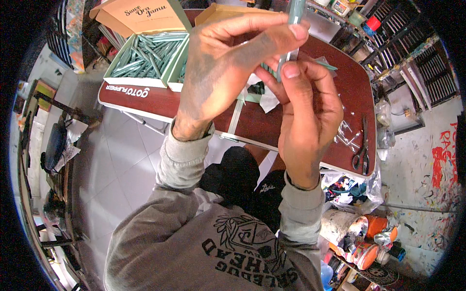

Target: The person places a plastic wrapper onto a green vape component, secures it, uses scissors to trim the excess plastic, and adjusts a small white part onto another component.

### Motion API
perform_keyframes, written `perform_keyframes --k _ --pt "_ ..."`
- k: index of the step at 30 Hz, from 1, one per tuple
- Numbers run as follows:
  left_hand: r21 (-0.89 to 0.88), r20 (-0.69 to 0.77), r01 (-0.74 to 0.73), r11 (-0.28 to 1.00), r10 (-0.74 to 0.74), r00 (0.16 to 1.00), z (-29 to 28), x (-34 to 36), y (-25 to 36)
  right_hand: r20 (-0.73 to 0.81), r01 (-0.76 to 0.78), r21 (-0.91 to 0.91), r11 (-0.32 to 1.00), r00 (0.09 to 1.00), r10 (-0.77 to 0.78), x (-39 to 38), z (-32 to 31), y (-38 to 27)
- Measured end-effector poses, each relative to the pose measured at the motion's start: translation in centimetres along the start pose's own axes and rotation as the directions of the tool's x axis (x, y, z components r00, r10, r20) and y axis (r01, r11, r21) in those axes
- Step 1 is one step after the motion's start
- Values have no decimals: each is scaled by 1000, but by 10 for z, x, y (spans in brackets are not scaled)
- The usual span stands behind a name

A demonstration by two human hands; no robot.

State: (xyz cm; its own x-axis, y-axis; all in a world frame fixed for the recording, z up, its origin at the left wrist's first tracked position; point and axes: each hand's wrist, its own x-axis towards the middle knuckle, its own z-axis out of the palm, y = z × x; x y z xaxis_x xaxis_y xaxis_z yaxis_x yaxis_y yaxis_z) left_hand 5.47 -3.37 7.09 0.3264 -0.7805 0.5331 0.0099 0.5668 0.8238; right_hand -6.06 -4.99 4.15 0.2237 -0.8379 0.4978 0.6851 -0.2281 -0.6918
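Raised over the table, a slim grey-green tube (pixel 294 14) stands nearly upright between my hands, with a clear, shiny surface. My left hand (pixel 218 68) pinches its upper part between thumb and fingers. Lower down, my right hand (pixel 310 106) closes its thumb and fingers around the bottom end. Whether the tube is a pen or a wrapped stick, I cannot tell. At the far left, an open cardboard box (pixel 136 83) is heaped with similar grey-green tubes (pixel 148 56). A second box lies partly hidden behind my left hand.
Black scissors (pixel 364 148) and scattered small white pieces (pixel 347 135) lie on the right of the dark red table (pixel 357 99). White paper scraps (pixel 268 101) sit near its middle. Paint-stained containers (pixel 344 225) stand below right, and a cluttered shelf (pixel 357 19) runs behind.
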Motion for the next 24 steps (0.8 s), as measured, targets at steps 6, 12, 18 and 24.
perform_keyframes --k 6,12,18,24 --pt "-25 -6 93 995 -93 996 1 5 6 31 87 -11 996 996 -87 6 3 4" --pt "44 -60 131 990 -129 990 6 7 15 44 91 -53 994 995 -89 8 -2 4" --pt "-2 -8 -159 987 159 987 3 13 2 88 266 -367 891 964 -252 9 -4 0" --pt "132 -35 -218 967 224 974 9 12 9 -25 282 -261 923 954 -299 12 12 -11"
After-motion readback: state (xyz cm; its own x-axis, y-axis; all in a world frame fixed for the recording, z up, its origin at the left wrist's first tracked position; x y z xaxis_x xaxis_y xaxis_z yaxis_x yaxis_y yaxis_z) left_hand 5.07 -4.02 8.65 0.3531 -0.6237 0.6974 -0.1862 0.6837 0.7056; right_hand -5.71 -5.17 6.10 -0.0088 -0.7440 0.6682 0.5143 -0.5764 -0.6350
